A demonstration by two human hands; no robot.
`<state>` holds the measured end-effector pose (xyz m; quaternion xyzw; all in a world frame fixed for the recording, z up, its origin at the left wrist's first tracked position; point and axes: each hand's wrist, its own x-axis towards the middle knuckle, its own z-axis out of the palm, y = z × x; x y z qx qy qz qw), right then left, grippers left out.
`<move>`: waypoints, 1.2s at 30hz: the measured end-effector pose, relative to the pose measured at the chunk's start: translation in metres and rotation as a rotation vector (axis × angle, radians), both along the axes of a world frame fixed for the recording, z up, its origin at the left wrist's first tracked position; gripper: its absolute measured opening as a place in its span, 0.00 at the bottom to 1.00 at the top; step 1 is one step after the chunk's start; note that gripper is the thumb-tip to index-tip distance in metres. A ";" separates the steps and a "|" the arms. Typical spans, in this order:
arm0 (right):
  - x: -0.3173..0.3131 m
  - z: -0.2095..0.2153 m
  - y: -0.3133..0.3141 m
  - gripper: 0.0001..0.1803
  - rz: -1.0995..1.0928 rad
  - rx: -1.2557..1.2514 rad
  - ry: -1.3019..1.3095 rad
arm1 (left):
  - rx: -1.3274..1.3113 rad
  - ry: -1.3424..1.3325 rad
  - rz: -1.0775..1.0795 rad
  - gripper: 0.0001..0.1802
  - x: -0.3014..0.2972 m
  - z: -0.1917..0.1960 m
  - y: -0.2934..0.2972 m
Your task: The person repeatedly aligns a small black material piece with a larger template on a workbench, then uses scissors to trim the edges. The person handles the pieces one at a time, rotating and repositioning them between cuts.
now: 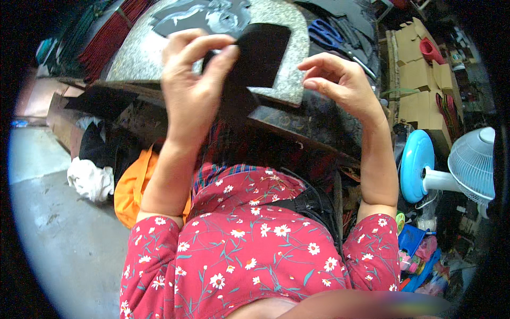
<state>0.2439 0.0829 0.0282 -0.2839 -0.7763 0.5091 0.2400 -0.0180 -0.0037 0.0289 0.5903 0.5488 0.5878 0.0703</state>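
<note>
In my left hand [194, 85], thumb and fingertips are pinched on the edge of a black flat, bendable piece of material [265, 53]. It is folded or curved, with one part lifted over the speckled stone slab [141, 56] and another hanging below the slab's near edge. Whether it is leather or cloth I cannot tell. My right hand [342, 85] is raised off the slab's right side, apart from the black piece. Its thumb and index finger are bent with a gap between them, and nothing shows in it. A clear, shiny plastic-like sheet [186, 18] lies at the far side of the slab.
Scissors with blue handles [325, 33] lie right of the slab among dark tools. Bundled red cords [114, 34] are at the far left. An orange bag [135, 186] and a white cloth [90, 179] sit low left. On the right stand a fan [473, 162] and cardboard boxes [417, 85].
</note>
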 end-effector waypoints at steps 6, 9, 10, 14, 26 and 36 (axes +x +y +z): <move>0.057 0.015 0.006 0.24 -0.377 0.588 -0.828 | 0.360 -0.527 -0.100 0.10 -0.012 0.004 -0.011; 0.075 -0.002 -0.006 0.27 -0.340 0.628 -0.784 | 0.425 -0.644 -0.383 0.09 -0.008 -0.005 0.000; 0.079 -0.009 -0.008 0.27 -0.356 0.658 -0.718 | 0.320 -0.511 -0.412 0.10 -0.008 -0.008 0.004; 0.095 -0.024 -0.007 0.23 -0.398 0.616 -0.644 | -0.201 -0.791 -0.842 0.20 -0.006 -0.021 0.016; 0.118 -0.011 0.011 0.24 -0.302 0.341 -0.614 | -0.467 -0.297 -0.601 0.31 -0.013 -0.039 0.019; 0.105 0.003 0.034 0.19 -0.339 0.203 -0.627 | -0.475 0.011 -0.421 0.15 -0.008 -0.034 0.015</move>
